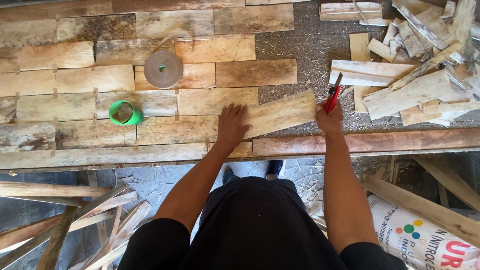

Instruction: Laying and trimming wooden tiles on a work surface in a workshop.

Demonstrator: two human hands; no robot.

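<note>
My left hand (231,125) lies flat, fingers spread, on the left end of a thin wooden veneer piece (282,113) that sits tilted on the worktable. My right hand (329,119) is at the right end of that piece, closed around a red-handled utility knife (333,95) whose tip points away from me. To the left, rows of veneer sheets (100,80) lie side by side, joined with small strips of tape.
A roll of brown tape (163,69) and a green cup (125,113) rest on the joined sheets. A heap of veneer offcuts (415,75) fills the right. Wooden slats (75,220) lie on the floor at left; a printed white sack (425,240) at right.
</note>
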